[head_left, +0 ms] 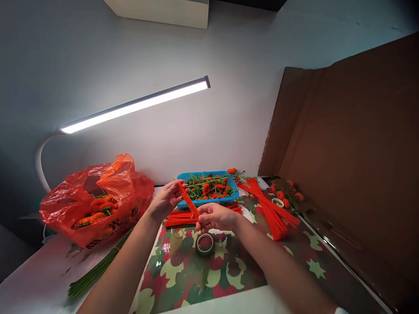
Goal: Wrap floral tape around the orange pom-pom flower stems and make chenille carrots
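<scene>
Between my two hands runs a coiled orange pipe cleaner point(188, 200), slanting down from left to right. My left hand point(170, 197) pinches its upper end, where a thin pale tip sticks out. The fingers of my right hand point(212, 216) close on its lower end. Just below my right hand, a roll of dark green tape point(204, 245) rests on the patterned mat. Behind the hands is a blue basket point(209, 202) holding orange pompom-like flowers with green stems. Straight orange pipe cleaners point(180, 219) lie in a bundle in front of the basket, partly hidden by my hands.
A red plastic bag point(131, 192) with orange flowers stands at left, beside green stems point(98, 266). More orange strips point(266, 209) and a pale tape roll point(278, 202) lie at right. A lit lamp point(140, 104) reaches over the table; cardboard point(353, 165) walls the right side.
</scene>
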A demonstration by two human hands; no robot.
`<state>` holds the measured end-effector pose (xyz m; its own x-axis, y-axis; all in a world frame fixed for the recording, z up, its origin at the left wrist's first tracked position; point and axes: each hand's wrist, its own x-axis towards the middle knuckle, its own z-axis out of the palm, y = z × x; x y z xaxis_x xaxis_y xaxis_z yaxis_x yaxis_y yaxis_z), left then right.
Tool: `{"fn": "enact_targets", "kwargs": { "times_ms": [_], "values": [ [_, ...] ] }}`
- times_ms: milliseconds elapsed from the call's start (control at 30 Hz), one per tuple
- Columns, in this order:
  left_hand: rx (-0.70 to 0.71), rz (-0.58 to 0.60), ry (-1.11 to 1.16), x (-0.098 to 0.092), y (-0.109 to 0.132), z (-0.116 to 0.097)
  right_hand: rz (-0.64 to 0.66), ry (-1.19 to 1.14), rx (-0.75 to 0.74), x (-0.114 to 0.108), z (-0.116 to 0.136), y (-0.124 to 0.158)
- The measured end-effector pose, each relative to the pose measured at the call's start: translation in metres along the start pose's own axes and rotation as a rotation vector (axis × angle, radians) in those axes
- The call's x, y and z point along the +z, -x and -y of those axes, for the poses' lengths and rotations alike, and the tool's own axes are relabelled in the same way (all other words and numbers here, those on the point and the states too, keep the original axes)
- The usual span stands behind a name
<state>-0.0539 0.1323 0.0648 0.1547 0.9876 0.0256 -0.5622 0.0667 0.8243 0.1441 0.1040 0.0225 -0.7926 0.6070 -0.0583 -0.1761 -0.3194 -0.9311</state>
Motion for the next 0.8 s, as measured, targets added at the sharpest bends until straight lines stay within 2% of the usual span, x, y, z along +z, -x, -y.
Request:
{"fn": "enact_targets", "kwargs": {
  "times_ms": [133,200,433,633,800],
  "values": [
    [0.054,-0.077,0.045,0.0046,0.0,-0.0035,-0.11,-0.124,0.001,-0.0053,0.0017,0.0],
    [0.071,-0.107,0.066,0.0061,0.0,-0.0043,-0.12,-0.165,0.007,-0.0069,-0.0002,-0.0009],
    [0.105,-0.158,0.15,0.0096,0.0011,-0.0065,0.107,-0.258,0.169,-0.0089,-0.0033,-0.0018],
    [0.119,-0.149,0.157,0.0113,0.0027,-0.0067,0.12,-0.351,0.165,-0.0078,0.001,0.0027],
    [0.147,-0.109,0.085,0.0053,-0.0012,-0.0024,0.135,-0.376,0.189,-0.0053,0.002,0.004]
  ]
}}
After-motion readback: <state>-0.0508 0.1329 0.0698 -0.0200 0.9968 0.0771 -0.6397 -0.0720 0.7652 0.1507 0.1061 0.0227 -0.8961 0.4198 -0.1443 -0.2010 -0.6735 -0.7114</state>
